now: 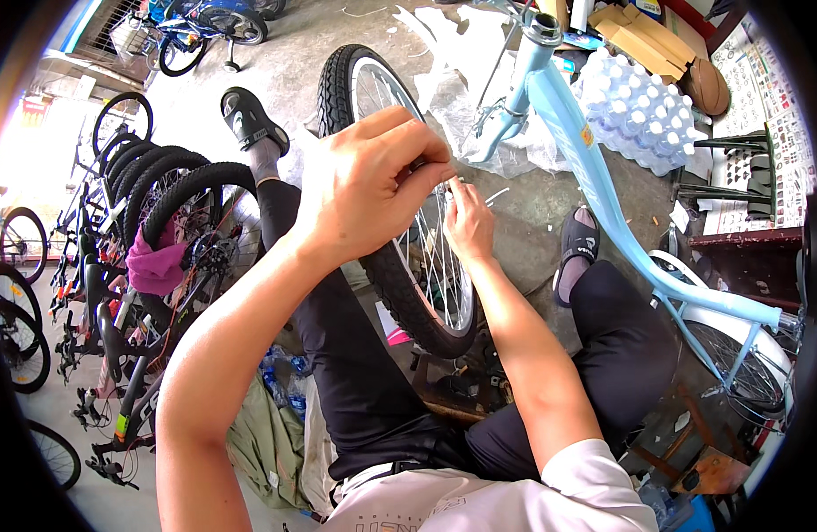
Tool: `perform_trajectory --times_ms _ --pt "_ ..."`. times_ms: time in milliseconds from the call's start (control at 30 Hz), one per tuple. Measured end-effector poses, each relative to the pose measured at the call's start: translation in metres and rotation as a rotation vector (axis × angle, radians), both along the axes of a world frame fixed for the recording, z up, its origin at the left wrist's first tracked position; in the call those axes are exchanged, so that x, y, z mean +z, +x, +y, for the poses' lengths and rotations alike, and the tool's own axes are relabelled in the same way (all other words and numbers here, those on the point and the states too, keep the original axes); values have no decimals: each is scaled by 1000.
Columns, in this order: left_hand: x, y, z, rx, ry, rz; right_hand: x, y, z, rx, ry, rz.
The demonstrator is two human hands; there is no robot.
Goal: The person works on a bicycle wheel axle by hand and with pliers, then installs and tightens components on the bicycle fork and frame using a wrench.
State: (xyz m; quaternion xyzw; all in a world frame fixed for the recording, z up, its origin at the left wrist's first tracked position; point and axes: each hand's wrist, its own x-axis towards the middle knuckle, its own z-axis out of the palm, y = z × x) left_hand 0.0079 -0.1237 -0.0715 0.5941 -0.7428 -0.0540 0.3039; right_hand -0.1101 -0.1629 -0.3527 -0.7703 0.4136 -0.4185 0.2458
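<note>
Wheel (399, 297) between legs (355, 355), tyre (334, 93) fitted, blue frame's (594, 177) fork (499, 135) wheelless; left hand (368, 182) curled, right hand (469, 220) half-closed, fingertips close together, hold unclear, wheel handwork apparently unfinished.

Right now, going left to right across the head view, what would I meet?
Purple cloth, left sandal, left hand, right hand, right sandal, brown ball. The wheel overlaps both hands, so I left it out.
</note>
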Motion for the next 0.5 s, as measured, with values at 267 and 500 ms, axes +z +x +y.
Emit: perform_trajectory --times_ms 267,500 --pt "-1 -1 -1 39 28 -11 -8 -3 -7 57 142 -126" --pt "-1 3 5 31 18 -2 1 -4 -13 61 354 -181"
